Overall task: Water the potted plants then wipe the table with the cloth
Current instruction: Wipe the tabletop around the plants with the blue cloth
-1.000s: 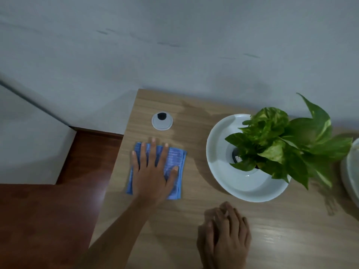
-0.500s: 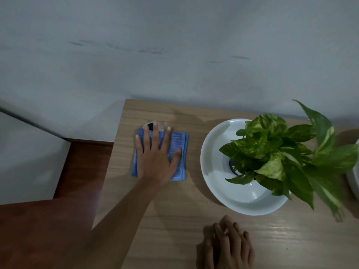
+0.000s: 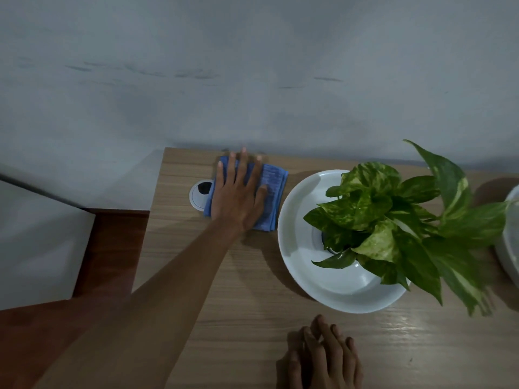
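Cloth [image 3: 271, 192] blue, ribbed; table [image 3: 252, 290] light woodgrain; pot [image 3: 323, 276] white; leaves [image 3: 365, 203] green, yellow-variegated; wall [image 3: 252, 66] grey.

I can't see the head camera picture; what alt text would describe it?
A left hand presses a folded blue cloth flat on a wooden table near the wall, beside a leafy potted plant in a white bowl-shaped pot. The right hand rests on the table's near edge.

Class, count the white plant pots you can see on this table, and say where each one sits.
2. One large white pot holding the leafy plant stands right of the blue cloth. A second pot is cut off at the right edge; more may lie beyond.
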The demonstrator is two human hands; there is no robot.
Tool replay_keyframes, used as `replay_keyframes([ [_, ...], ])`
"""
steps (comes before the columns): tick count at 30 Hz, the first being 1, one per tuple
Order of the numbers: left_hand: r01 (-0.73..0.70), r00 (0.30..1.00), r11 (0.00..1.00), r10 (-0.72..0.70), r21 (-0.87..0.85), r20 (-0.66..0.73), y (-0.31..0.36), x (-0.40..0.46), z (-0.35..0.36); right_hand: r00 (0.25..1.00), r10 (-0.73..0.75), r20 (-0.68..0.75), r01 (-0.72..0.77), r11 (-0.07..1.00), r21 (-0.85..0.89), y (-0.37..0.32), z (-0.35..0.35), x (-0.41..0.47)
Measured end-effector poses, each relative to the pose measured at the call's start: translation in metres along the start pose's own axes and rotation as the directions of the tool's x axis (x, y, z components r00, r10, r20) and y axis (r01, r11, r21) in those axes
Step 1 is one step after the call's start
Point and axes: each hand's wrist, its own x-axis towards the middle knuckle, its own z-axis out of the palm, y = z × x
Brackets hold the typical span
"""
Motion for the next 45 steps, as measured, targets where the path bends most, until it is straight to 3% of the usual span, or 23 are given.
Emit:
replay_keyframes([
  [5, -0.138, 0.980, 0.977, 0.111, -0.164, -0.166, -0.001, -0.002, 0.005, 1.000, -0.008, 0.003, 0.008, 1.000, 0.002, 0.003, 0.002, -0.004],
  [11, -0.202, 0.977, 0.978, 0.196, 0.061, 0.081, 0.001, 0.002, 0.001, 0.999, 0.029, 0.021, -0.029, 1.000, -0.004, 0.000, -0.002, -0.003],
  [16, -0.221, 0.973, 0.970, 0.212, 0.103, 0.093, 0.004, 0.000, -0.001, 0.991, -0.011, 0.134, 0.010, 1.000, 0.010, 0.004, -0.014, -0.003],
  [22, -0.246, 0.965, 0.964, 0.234, 0.103, 0.118, 0.010, -0.018, -0.003, 0.988, -0.035, 0.152, 0.032, 0.999, 0.024, 0.008, -0.022, -0.002],
  [36, -0.151, 0.988, 0.987, 0.149, 0.049, 0.047, 0.019, -0.076, 0.010, 0.941, -0.078, 0.329, 0.065, 0.997, 0.053, 0.017, -0.036, 0.001],
  [45, -0.090, 0.995, 0.994, 0.088, 0.064, 0.037, 0.023, -0.111, 0.019, 0.941, -0.106, 0.321, 0.092, 0.994, 0.057, 0.021, -0.038, 0.000],
])
